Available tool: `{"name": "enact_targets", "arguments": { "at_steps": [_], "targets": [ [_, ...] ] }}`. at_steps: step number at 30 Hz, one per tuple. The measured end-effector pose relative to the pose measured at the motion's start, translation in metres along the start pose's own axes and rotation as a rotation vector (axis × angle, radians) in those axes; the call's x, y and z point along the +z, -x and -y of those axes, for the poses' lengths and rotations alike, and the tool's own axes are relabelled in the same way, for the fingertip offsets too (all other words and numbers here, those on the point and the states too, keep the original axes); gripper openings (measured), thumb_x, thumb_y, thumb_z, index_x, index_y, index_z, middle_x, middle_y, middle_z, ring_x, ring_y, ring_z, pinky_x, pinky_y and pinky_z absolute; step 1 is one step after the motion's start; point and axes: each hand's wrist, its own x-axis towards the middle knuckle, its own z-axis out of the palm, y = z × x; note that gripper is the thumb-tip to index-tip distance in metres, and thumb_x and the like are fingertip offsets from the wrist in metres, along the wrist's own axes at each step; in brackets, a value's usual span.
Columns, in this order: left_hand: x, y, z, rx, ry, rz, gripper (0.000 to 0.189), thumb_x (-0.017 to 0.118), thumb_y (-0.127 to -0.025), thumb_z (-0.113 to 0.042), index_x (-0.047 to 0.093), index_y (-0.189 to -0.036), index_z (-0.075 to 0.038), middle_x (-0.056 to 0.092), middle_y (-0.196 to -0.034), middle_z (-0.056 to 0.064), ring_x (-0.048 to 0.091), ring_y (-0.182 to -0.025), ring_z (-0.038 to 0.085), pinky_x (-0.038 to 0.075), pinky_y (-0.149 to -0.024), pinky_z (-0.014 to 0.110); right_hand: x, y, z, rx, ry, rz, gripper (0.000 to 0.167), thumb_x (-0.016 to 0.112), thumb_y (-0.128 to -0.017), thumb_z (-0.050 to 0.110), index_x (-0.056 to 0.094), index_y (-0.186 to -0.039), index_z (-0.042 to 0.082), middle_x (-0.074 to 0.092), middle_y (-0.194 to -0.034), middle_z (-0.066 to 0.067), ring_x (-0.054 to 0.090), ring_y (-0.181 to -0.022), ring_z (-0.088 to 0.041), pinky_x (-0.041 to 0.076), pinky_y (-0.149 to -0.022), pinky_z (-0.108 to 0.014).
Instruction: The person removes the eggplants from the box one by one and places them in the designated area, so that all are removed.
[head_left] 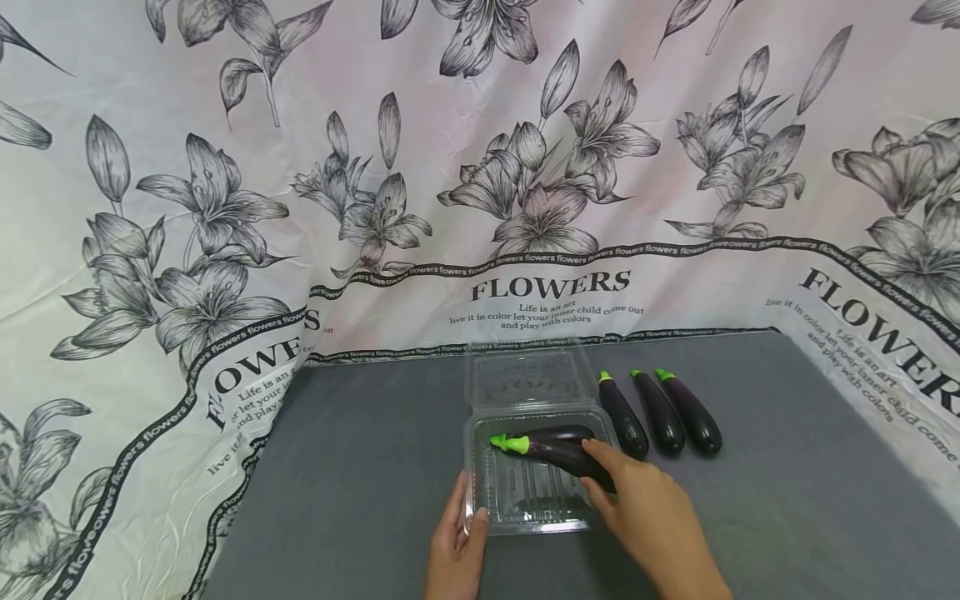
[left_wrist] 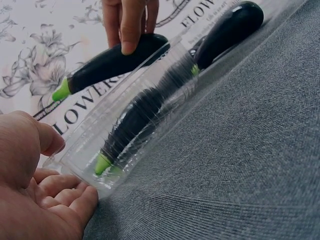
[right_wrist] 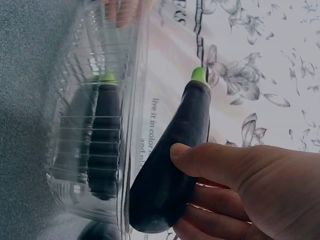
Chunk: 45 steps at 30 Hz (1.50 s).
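My right hand point(head_left: 652, 508) grips a dark purple eggplant point(right_wrist: 172, 160) with a bright green stem end, thumb on one side and fingers on the other. It is held above a clear plastic container point(head_left: 517, 493), its stem pointing left in the head view. Inside the container lies another eggplant point(left_wrist: 132, 120), partly covered by the held one in the head view and seen through the wall in both wrist views. At the container's near left corner, my left hand point(head_left: 456, 546) holds the edge between thumb and fingers.
The container's clear lid point(head_left: 528, 377) is folded back toward the rear. Right of it, three more eggplants point(head_left: 662, 415) lie side by side, stems to the back. A grey cloth point(head_left: 360, 483) covers the table; a flower-printed curtain point(head_left: 375, 308) hangs behind and at the sides.
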Motion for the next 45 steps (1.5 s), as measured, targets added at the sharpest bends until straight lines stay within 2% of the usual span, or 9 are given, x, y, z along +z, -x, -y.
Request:
{"name": "enact_targets", "arguments": {
  "at_steps": [6,12,20,23,25,27,31,36,45],
  "targets": [
    [0.001,0.001,0.0,0.012,0.01,0.007,0.063,0.061,-0.106,-0.005,0.032,-0.161,0.008,0.04,-0.161,0.03,0.038,-0.145,0.029,0.038,-0.107,0.012,-0.007,0.002,-0.001,0.041,-0.005,0.045,0.047,0.086,-0.09,0.025,0.072,-0.135,0.019,0.081,-0.104,-0.008,0.066,-0.066,-0.016,0.054,-0.06,-0.049],
    [0.002,0.001,-0.002,0.008,-0.019,-0.017,0.062,0.062,-0.106,-0.005,0.036,-0.161,0.006,0.044,-0.16,0.029,0.042,-0.143,0.034,0.041,-0.105,0.012,-0.012,0.004,-0.002,0.022,0.0,-0.004,0.047,0.087,-0.09,0.023,0.073,-0.135,0.02,0.081,-0.106,-0.01,0.063,-0.061,-0.014,0.053,-0.058,-0.049],
    [0.002,0.0,-0.001,-0.002,-0.008,-0.019,0.062,0.061,-0.106,-0.005,0.035,-0.161,0.007,0.041,-0.161,0.03,0.04,-0.145,0.037,0.04,-0.105,0.011,-0.019,0.006,-0.009,0.004,-0.003,-0.072,0.048,0.088,-0.089,0.023,0.073,-0.134,0.018,0.08,-0.104,-0.012,0.072,-0.069,-0.029,0.054,-0.059,-0.056],
    [0.002,0.001,-0.002,-0.002,-0.017,-0.018,0.062,0.061,-0.106,-0.006,0.035,-0.161,0.006,0.041,-0.161,0.03,0.04,-0.145,0.038,0.04,-0.105,0.011,-0.022,0.007,-0.014,0.027,-0.01,-0.073,0.049,0.089,-0.089,0.024,0.073,-0.134,0.017,0.08,-0.103,-0.013,0.072,-0.069,-0.03,0.053,-0.058,-0.056],
    [0.002,0.001,-0.003,-0.011,-0.012,-0.007,0.063,0.061,-0.107,-0.008,0.034,-0.162,0.006,0.039,-0.162,0.03,0.04,-0.145,0.038,0.04,-0.104,0.011,-0.024,0.006,-0.017,0.053,-0.008,-0.053,0.05,0.088,-0.089,0.026,0.072,-0.136,0.016,0.08,-0.099,-0.012,0.07,-0.066,-0.026,0.052,-0.057,-0.053],
    [0.001,0.001,-0.003,-0.016,-0.004,0.008,0.064,0.06,-0.108,-0.009,0.031,-0.163,0.005,0.037,-0.163,0.03,0.039,-0.146,0.038,0.041,-0.104,0.011,-0.026,0.006,-0.019,0.079,-0.002,-0.029,0.051,0.088,-0.09,0.027,0.072,-0.137,0.016,0.077,-0.083,-0.009,0.064,-0.06,-0.021,0.049,-0.054,-0.047],
    [0.001,0.001,-0.005,-0.02,0.015,0.033,0.066,0.059,-0.109,-0.011,0.027,-0.164,0.006,0.033,-0.165,0.031,0.036,-0.147,0.039,0.041,-0.104,0.011,-0.031,0.006,-0.025,0.125,0.013,0.016,0.054,0.085,-0.093,0.029,0.068,-0.142,0.014,0.05,-0.053,0.005,0.044,-0.049,-0.014,0.036,-0.049,-0.036],
    [0.0,0.001,-0.004,-0.022,0.017,0.035,0.066,0.059,-0.109,-0.011,0.027,-0.164,0.005,0.034,-0.165,0.03,0.036,-0.148,0.038,0.041,-0.104,0.011,-0.035,0.008,-0.034,0.171,0.024,0.037,0.057,0.082,-0.095,0.033,0.065,-0.145,0.012,0.041,-0.049,0.005,0.04,-0.048,-0.015,0.032,-0.048,-0.034],
    [0.001,0.001,-0.005,-0.038,-0.008,0.027,0.066,0.06,-0.109,-0.013,0.029,-0.165,0.003,0.036,-0.165,0.028,0.039,-0.148,0.037,0.041,-0.103,0.011,-0.043,0.014,-0.049,0.177,0.043,-0.038,0.056,0.082,-0.094,0.035,0.067,-0.142,0.01,0.037,-0.045,0.005,0.039,-0.048,-0.017,0.033,-0.048,-0.036]
  ]
}}
